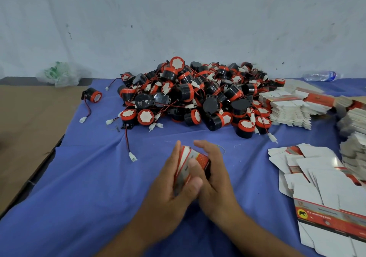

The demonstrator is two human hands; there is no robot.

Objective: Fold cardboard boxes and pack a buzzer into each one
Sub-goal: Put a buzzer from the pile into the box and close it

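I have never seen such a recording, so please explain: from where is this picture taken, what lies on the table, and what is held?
There is no machine; the grip here is a person's two bare hands. The one picture comes from a camera worn on the head, looking forward and down. A blue cloth covers most of the table. At the back lies a pile of buzzers, black and red, with wires; one single buzzer lies apart to the left. To the right are flat box blanks, loose and in stacks. The left hand and the right hand together hold a small printed box between them.
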